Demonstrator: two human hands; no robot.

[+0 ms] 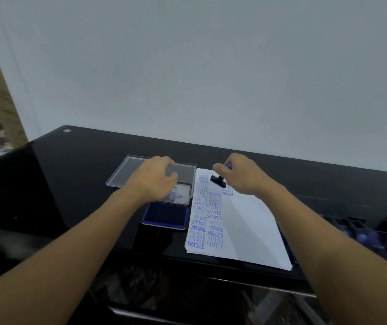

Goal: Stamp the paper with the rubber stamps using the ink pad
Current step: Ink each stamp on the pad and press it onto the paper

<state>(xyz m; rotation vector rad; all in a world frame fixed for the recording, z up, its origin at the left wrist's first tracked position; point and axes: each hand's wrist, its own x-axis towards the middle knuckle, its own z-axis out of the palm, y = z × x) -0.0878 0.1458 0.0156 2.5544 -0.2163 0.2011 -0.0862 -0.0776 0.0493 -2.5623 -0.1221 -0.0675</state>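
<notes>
Paper (246, 226): flat on the dark table (70, 184), directly under the right hand (241, 177) and stretching back toward the body. Blue words stacked in columns along the edge nearest the left hand (155, 181); bare white on the outer side.

Rubber stamp (218, 179): pinched by its blue knob in the right hand's fingertips, black base tilted, just above the far end of the paper and seemingly not touching it.

Left hand: curled over the raised lid (183, 195) of the ink pad (166, 215), blurred; impossible to tell whether gripping or merely resting. Blue pad open just nearward of that hand, close against the paper's edge. Clear tray (127, 172) lying just beyond the left hand.

Probably on the point of printing. To do it well: level the base first, pick a blank patch beside the printed columns, lower straight, press evenly, lift without sliding. Re-ink if the print looks pale, as several words on the sheet do.
</notes>
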